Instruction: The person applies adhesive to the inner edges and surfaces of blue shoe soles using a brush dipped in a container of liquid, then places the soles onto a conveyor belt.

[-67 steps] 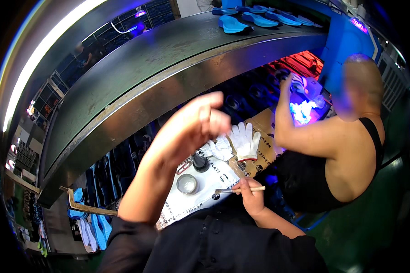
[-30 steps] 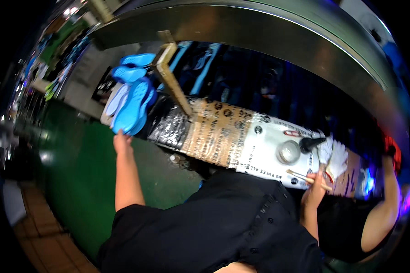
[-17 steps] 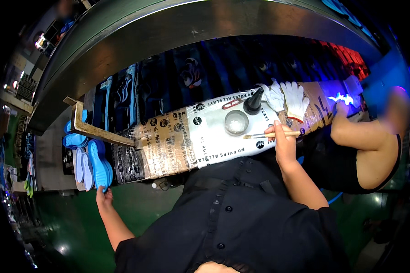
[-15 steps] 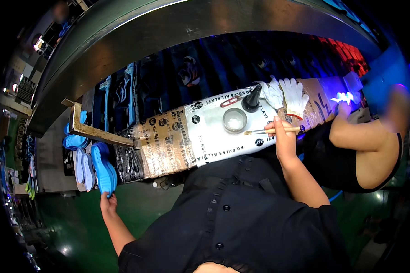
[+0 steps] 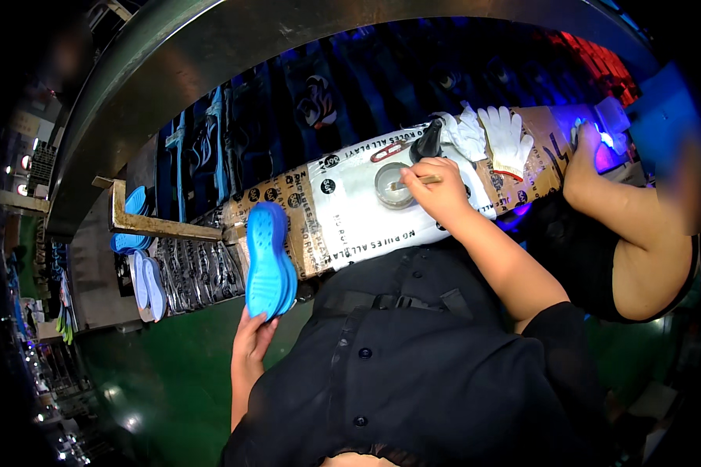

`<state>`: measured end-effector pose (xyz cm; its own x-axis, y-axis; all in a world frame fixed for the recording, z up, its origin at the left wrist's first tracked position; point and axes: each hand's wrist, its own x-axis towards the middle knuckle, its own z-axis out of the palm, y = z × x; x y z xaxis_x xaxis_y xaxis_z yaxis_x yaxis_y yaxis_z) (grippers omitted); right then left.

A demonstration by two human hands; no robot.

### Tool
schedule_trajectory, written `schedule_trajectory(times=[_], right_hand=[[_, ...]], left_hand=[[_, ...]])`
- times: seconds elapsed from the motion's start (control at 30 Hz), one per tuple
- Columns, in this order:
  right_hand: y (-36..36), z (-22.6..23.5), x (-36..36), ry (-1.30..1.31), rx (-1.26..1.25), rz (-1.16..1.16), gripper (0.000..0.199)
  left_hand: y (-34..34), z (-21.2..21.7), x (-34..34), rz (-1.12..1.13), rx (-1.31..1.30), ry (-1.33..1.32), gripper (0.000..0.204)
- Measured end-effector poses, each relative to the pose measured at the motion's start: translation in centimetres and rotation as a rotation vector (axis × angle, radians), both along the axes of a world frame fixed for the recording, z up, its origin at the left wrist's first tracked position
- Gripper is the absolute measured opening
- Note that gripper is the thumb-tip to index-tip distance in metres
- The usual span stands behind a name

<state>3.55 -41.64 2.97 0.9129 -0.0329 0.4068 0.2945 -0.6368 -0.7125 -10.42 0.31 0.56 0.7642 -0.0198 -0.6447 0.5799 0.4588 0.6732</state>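
My left hand [image 5: 254, 341] is closed on the lower end of a bright blue shoe sole [image 5: 266, 257], lifted in front of the bench edge. A second blue edge shows along its right side, as if two soles are stacked. In my right hand [image 5: 442, 193] is a paintbrush [image 5: 398, 187] with a pale handle, its bristles inside a clear round bowl [image 5: 381, 177]. The bowl's contents are hard to make out. Just behind the bowl stands a black conical-topped bottle [image 5: 426, 142], partly hidden by my right hand.
White gloves [image 5: 506, 136] and a red tool [image 5: 389, 152] lie on the taped bench cover [image 5: 350, 226]. Pale soles [image 5: 148, 282] sit at the left by a metal bracket [image 5: 163, 226]. Behind runs a dark rack [image 5: 273, 140]. At the right, a co-worker's arm [image 5: 611, 202] reaches toward a bright light.
My left hand has carried the blue sole from the bench's left end rightward toward my body. My right hand has moved left and brought the brush tip into the bowl.
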Motion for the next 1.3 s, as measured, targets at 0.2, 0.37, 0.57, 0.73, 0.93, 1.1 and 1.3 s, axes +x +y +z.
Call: schedule_trajectory(times=[0.2,0.37,0.57,0.73,0.93,1.1,1.3], right_hand=[[0.5,-1.8,0.8,0.005,-0.162,-0.015,0.022],[-0.1,0.7,0.2,0.019,-0.073,-0.003,0.021],[-0.4,-0.3,0.0,-0.01,-0.017,-0.013,0.024],[-0.8,0.9,0.0,0.026,0.194,-0.079,0.026],[-1.1,2.5,-1.8,0.216,0.612,-0.17,0.033],[-1.0,4.1,-3.5,0.168,0.893,-0.145,0.038],[1.5,8.2,-6.5,0.097,0.717,0.127,0.036]], left_hand=[[-2.3,-2.7,4.1,-0.041,0.189,-0.074,0.037],[-2.6,-1.3,5.2,-0.193,0.287,-0.058,0.026],[-3.1,0.1,5.9,-0.161,0.012,0.015,0.035],[-5.1,2.3,6.0,-0.236,-0.052,-0.052,0.038],[-11.2,6.3,6.2,-0.123,0.212,-0.455,0.047],[-14.6,7.8,8.6,-0.126,0.318,-0.534,0.052],[-16.5,6.3,9.6,-0.104,0.553,-0.833,0.05]])
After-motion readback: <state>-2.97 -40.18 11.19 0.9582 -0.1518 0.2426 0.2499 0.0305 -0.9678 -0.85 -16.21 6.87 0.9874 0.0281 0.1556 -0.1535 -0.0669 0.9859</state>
